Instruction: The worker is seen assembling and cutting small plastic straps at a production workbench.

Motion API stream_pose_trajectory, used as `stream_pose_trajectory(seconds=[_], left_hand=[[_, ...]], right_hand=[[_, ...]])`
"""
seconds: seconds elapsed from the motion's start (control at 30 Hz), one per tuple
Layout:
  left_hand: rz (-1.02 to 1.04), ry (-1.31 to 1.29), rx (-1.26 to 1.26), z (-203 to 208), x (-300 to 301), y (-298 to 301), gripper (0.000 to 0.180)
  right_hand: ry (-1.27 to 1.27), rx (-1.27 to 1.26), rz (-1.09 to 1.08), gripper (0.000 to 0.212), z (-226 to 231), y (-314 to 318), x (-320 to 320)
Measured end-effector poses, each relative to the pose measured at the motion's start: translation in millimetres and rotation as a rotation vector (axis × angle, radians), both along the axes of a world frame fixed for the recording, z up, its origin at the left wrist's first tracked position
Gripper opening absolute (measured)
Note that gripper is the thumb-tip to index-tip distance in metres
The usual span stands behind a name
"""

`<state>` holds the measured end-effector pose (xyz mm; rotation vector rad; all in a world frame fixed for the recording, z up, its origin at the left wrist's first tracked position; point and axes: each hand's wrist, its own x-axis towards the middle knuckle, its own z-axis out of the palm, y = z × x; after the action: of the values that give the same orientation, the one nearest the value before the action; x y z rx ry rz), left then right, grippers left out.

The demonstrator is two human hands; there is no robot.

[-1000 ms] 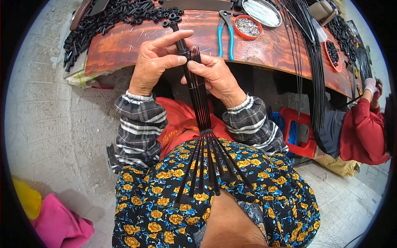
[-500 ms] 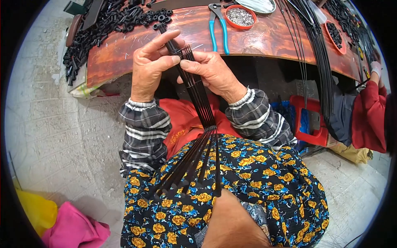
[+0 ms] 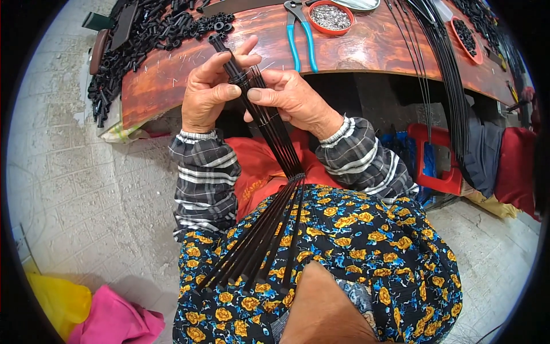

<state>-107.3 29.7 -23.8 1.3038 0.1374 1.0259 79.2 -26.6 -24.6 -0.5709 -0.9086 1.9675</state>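
Both my hands hold what looks like an umbrella frame [image 3: 268, 127], a bundle of thin black ribs joined to a black plastic tube [image 3: 231, 64] at its upper end. My left hand [image 3: 207, 94] is closed around the tube, with the thumb on its near side. My right hand [image 3: 297, 102] pinches the ribs just below the tube, thumb on top; its other fingers are partly hidden behind. The ribs run down to a row of joints [image 3: 296, 177]. From there, thicker black arms [image 3: 252, 243] fan out over my flowered apron [image 3: 366, 246].
On the wooden table [image 3: 252, 46] lie teal-handled pliers [image 3: 302, 37], a red bowl of small metal parts [image 3: 330, 18], and a heap of black plastic parts [image 3: 154, 37]. Black rods [image 3: 450, 86] overhang the right edge, near a red stool [image 3: 438, 166]. A person in red [image 3: 515, 166] is at the far right.
My left fingers have shifted on the tube, leaving more of its upper part in sight. The fanned lower arms have swung a little left. My right hand keeps its pinch.
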Motion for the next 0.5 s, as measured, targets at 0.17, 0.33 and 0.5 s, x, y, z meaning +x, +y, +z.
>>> stream_pose_trajectory(seconds=[0.17,0.33,0.5], left_hand=[[-0.006,-0.032,-0.017,-1.7,8.7,-2.2,0.057],[-0.024,0.055,-0.102,5.8,3.7,-10.9,0.062],[-0.024,0.045,-0.099,0.9,5.7,-6.8,0.06]], right_hand=[[-0.022,0.04,0.054,0.033,1.1,2.9,6.3],[-0.053,0.069,0.03,0.032,-1.8,2.7,7.6],[-0.017,0.035,0.009,0.03,-0.1,1.5,6.1]])
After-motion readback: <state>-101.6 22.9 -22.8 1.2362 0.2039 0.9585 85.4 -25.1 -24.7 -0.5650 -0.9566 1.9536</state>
